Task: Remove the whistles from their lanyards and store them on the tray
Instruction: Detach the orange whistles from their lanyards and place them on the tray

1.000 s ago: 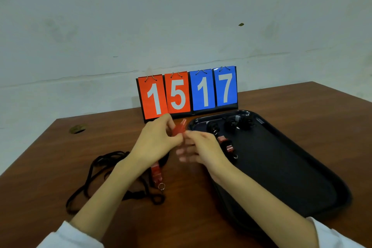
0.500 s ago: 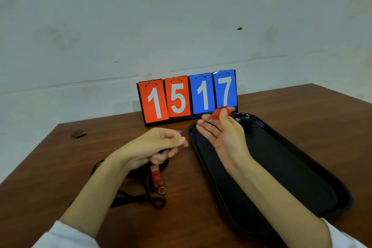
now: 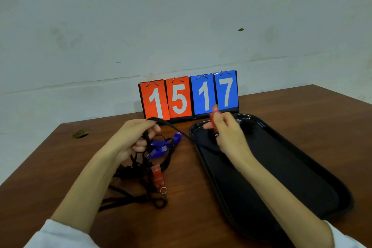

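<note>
Far left on the table (image 3: 60,167): a small dark knot or hole (image 3: 80,134), nothing to do w/ the job. Left hand (image 3: 132,139) is closed round a bunch of black lanyards (image 3: 128,171), one strap (image 3: 171,126) running taut across twd the tray. Under it, blue whistles (image 3: 159,148) are seemingly on their cords, and a red whistle (image 3: 158,176) w/ a split ring lies on the wood, loose or clipped I can't tell. Behind, scoreboard (image 3: 189,96) reads 15–17. Right hand (image 3: 227,133) pinches another red whistle (image 3: 213,116) btwn thumb and fingers, over the far end of the black tray (image 3: 302,167). Step in hand, I'd say: dropping this one off. Next move needs the fingers to let go low over the tray, then back for a blue one. Hard to make out: whether the taut strap is attached to the held whistle; dark items at the tray's far corner (image 3: 247,125) blend into it.
</note>
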Available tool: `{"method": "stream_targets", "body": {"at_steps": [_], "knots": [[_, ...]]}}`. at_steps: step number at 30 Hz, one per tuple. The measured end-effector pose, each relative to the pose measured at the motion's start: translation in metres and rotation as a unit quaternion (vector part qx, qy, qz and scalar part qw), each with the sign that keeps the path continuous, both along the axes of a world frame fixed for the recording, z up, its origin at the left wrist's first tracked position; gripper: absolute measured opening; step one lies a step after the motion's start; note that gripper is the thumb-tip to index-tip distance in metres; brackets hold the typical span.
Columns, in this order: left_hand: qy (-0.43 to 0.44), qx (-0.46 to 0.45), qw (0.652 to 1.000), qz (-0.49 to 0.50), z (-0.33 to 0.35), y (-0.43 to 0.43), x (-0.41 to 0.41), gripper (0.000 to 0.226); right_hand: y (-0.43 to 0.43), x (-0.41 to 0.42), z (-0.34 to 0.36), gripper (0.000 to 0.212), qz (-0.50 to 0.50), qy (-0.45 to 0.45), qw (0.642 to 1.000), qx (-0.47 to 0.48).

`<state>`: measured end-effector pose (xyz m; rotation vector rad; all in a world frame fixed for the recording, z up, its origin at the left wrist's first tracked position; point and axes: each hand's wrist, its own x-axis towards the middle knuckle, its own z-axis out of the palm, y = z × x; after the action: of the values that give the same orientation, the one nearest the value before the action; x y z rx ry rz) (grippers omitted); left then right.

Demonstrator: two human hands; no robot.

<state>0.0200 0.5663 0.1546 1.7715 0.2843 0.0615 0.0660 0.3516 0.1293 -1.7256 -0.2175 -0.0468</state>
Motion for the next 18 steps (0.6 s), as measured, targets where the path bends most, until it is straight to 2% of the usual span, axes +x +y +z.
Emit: {"method": "stream_targets", "body": {"at_steps": [4,7,8,11,13,15,18], "knots": [[0.024,0.052,0.986,-0.157,0.009,-0.028,-0.006,0.023,0.015,-0.016,-0.004,0.033,0.133,-0.011,0.990,-0.048],[0.007,0.091,0.985,-0.150,0.009,-0.033,-0.004,0.015,0.014,-0.024,-0.004,0.029,0.197,0.010,0.980,-0.028],[0.008,0.070,0.988,-0.138,0.008,-0.028,-0.003,0.016,0.011,-0.024,-0.001,0.030,0.193,0.019,0.981,0.004],[0.053,-0.143,0.981,-0.119,0.005,0.000,-0.002,0.029,0.000,-0.020,0.010,0.032,0.078,0.035,0.982,0.167],[0.073,-0.232,0.967,-0.072,-0.003,0.017,-0.002,0.028,-0.007,-0.015,0.013,0.032,-0.002,0.027,0.974,0.224],[0.075,-0.235,0.969,0.001,-0.013,0.029,0.002,0.032,-0.009,-0.011,0.010,0.031,-0.059,0.012,0.976,0.210],[0.039,-0.151,0.983,0.102,-0.018,0.029,0.006,0.035,-0.004,-0.010,0.003,0.027,-0.106,-0.020,0.981,0.163]]}}
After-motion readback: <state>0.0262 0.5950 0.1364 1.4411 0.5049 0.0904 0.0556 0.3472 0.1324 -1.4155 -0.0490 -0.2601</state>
